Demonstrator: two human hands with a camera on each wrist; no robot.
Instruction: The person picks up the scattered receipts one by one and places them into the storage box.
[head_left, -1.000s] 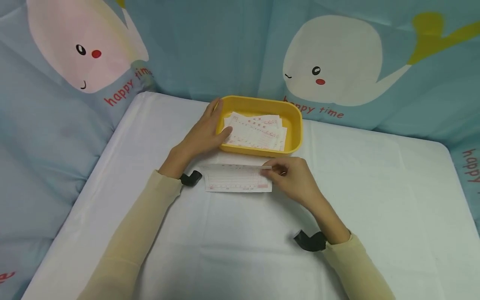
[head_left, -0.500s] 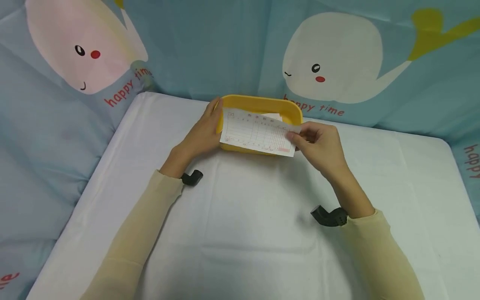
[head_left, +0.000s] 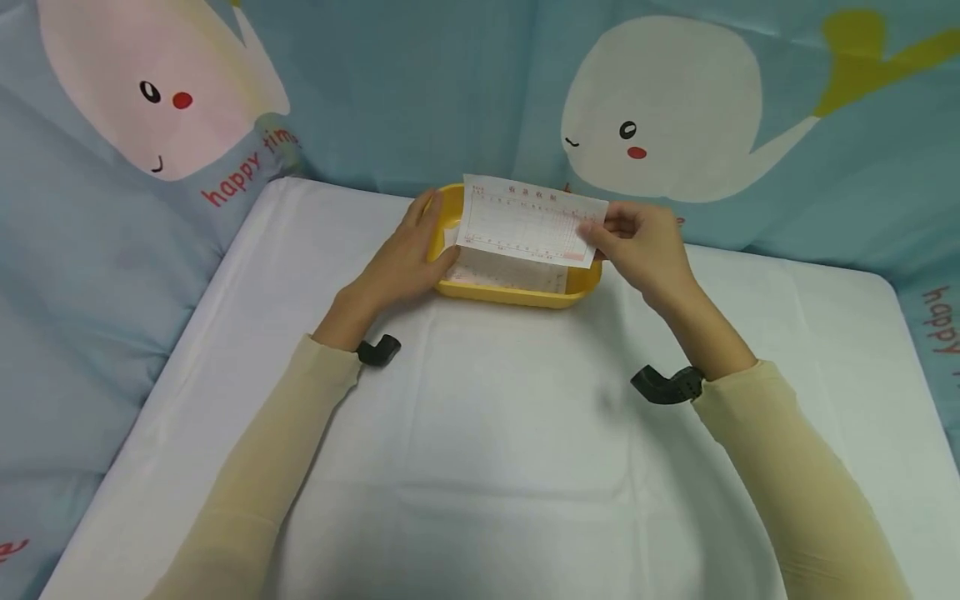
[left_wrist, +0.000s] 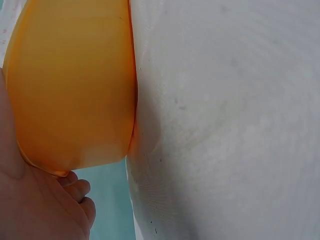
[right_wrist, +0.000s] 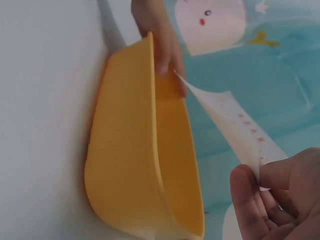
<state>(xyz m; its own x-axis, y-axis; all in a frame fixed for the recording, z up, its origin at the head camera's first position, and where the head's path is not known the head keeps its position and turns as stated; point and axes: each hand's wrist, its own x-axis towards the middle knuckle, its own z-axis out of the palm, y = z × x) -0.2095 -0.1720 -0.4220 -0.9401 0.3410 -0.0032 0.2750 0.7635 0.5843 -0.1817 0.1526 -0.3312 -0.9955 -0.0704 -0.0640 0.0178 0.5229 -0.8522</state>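
Note:
My right hand [head_left: 647, 250] pinches a printed receipt slip [head_left: 528, 221] by its right end, thumb on top. The slip is held over the yellow plastic bin [head_left: 510, 295], above its rim. In the right wrist view the slip [right_wrist: 240, 117] bends slightly, and its far corner points toward the left hand. At the bin's left end my left hand [head_left: 401, 257] grips the wall, its thumb over the rim. More printed slips [head_left: 510, 271] lie inside the bin, partly hidden under the held one. The left wrist view shows the bin's outer wall [left_wrist: 75, 85] against the palm.
A white cloth [head_left: 510, 417] covers the table. Behind it hangs a blue whale-print curtain [head_left: 420, 92], close to the bin's back side. A black wrist camera [head_left: 667, 385] sits on the right wrist and another camera [head_left: 379, 351] on the left.
My right hand has lifted the slip off the table in front of the bin and carried it up and away from me, over the bin. The left hand has stayed on the bin.

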